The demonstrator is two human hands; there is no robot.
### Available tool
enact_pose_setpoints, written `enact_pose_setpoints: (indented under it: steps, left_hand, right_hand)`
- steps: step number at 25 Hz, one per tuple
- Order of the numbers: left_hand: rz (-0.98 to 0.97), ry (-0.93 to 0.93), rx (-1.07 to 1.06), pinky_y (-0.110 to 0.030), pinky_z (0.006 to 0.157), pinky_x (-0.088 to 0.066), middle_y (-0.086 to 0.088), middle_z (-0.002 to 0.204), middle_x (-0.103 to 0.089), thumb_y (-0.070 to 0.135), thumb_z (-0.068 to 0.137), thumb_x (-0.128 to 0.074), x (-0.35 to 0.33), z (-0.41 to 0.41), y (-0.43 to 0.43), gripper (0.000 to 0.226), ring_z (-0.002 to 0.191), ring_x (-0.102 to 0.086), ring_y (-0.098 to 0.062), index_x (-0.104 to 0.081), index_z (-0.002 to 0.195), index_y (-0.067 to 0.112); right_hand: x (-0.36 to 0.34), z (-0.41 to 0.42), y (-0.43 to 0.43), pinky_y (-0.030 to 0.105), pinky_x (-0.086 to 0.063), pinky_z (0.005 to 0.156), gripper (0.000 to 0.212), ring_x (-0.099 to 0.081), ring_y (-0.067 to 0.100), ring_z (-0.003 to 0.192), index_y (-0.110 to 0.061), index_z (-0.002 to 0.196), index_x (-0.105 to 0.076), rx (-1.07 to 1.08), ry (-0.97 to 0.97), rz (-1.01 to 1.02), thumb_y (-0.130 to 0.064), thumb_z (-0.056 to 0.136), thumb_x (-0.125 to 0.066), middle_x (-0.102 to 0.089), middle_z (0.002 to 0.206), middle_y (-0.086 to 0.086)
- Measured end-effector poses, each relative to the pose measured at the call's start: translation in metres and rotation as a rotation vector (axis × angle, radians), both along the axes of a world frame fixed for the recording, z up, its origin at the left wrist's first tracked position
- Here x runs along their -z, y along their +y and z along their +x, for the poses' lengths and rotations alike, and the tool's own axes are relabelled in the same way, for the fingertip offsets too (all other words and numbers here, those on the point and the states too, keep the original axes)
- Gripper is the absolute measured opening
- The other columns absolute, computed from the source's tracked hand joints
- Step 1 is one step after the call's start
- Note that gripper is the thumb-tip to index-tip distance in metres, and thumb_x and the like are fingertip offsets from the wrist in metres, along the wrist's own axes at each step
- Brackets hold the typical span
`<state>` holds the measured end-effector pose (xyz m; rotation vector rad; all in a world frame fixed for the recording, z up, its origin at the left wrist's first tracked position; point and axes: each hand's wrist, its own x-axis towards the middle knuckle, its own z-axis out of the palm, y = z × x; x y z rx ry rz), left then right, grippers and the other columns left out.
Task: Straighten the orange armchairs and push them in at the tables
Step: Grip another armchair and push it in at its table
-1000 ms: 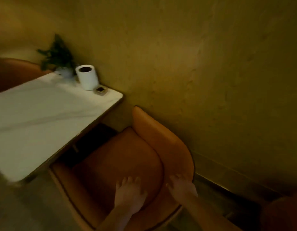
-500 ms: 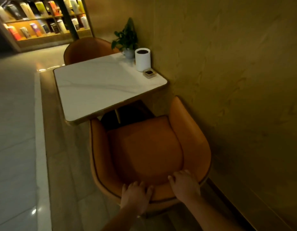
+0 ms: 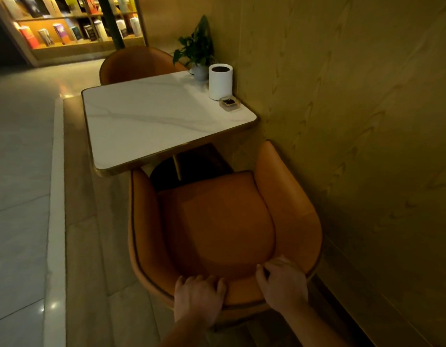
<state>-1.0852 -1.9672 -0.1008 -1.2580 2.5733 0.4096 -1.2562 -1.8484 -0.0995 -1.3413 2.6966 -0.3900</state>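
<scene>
- Where the wall [image 3: 354, 121] is running down the right side, the pale tiled floor [image 3: 21, 196] is spreading out on the left.
- Near armchair [image 3: 217, 221], orange, is standing just beside the wall and facing the desk; its seat is showing in full, short of the desk's near edge.
- Desk [image 3: 154, 121], with a white marble-look top, is sitting against the wall.
- Far armchair [image 3: 137, 65] is tucking in close at the desk's far side.
- Bookshelf [image 3: 66, 26] is glowing in the background.
- Plant [image 3: 197, 48] and white cylinder [image 3: 220, 82] are standing at the desk's wall edge.
- Left hand [image 3: 198, 299] is gripping the near armchair's backrest rim, fingers curling over the top.
- Right hand [image 3: 283, 284] is gripping the same rim, nearer the wall.
- Small dish [image 3: 229, 102] is lying just beside the cylinder.
</scene>
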Motion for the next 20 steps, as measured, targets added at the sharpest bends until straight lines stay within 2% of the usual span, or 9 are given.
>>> enact_pose_setpoints:
  steps: [4,8,11,13,18,20]
  left_hand:
    - [0.047,-0.041,0.006,-0.051,0.104,-0.03,0.004,0.12,-0.065,0.056,0.087,-0.001,0.002,-0.011,0.027,0.071,0.116,-0.056,-0.025,-0.058,0.123,0.034]
    - [0.148,-0.069,0.108,-0.057,0.094,-0.028,-0.002,0.127,-0.059,0.057,0.084,0.001,0.002,-0.032,0.04,0.073,0.117,-0.05,-0.031,-0.049,0.133,0.034]
    - [0.188,-0.023,0.11,-0.06,0.107,-0.024,0.0,0.126,-0.06,0.066,0.088,-0.003,0.003,-0.016,0.029,0.073,0.122,-0.049,-0.028,-0.051,0.134,0.036]
    - [0.134,0.009,0.051,-0.061,0.115,-0.016,0.002,0.123,-0.062,0.065,0.093,-0.01,0.005,0.001,0.019,0.066,0.125,-0.049,-0.024,-0.058,0.127,0.036]
    - [0.071,0.082,-0.006,-0.062,0.116,-0.015,0.007,0.127,-0.059,0.062,0.092,-0.011,0.012,0.008,0.019,0.064,0.13,-0.045,-0.02,-0.062,0.119,0.035]
    - [0.06,0.108,-0.015,-0.061,0.117,-0.015,0.007,0.13,-0.057,0.063,0.09,-0.011,0.012,0.007,0.02,0.065,0.133,-0.042,-0.02,-0.062,0.12,0.035]
  right_hand:
    - [0.002,-0.018,0.016,0.022,-0.048,0.067,0.048,-0.058,0.004,0.076,-0.028,0.069,-0.07,-0.05,0.03,-0.033,-0.049,0.094,-0.036,-0.066,0.074,-0.013]
    - [-0.014,-0.044,0.026,0.024,-0.039,0.067,0.036,-0.055,0.005,0.087,-0.028,0.085,-0.069,-0.033,-0.041,0.102,-0.046,0.099,-0.042,-0.061,0.087,-0.011]
    - [-0.021,-0.043,0.024,0.027,-0.039,0.066,0.036,-0.05,0.007,0.081,-0.025,0.086,-0.068,0.016,-0.075,0.161,-0.045,0.1,-0.041,-0.057,0.083,-0.009]
    - [-0.023,-0.043,0.022,0.027,-0.038,0.062,0.035,-0.048,0.006,0.077,-0.025,0.083,-0.066,0.025,-0.096,0.165,-0.043,0.1,-0.042,-0.054,0.08,-0.009]
    - [-0.023,-0.043,0.018,0.025,-0.035,0.055,0.029,-0.048,0.004,0.071,-0.028,0.074,-0.06,0.043,-0.145,0.191,-0.042,0.097,-0.048,-0.052,0.079,-0.009]
    - [-0.023,-0.042,0.019,0.024,-0.037,0.056,0.026,-0.048,0.004,0.069,-0.028,0.077,-0.063,0.057,-0.129,0.155,-0.041,0.097,-0.05,-0.051,0.078,-0.01]
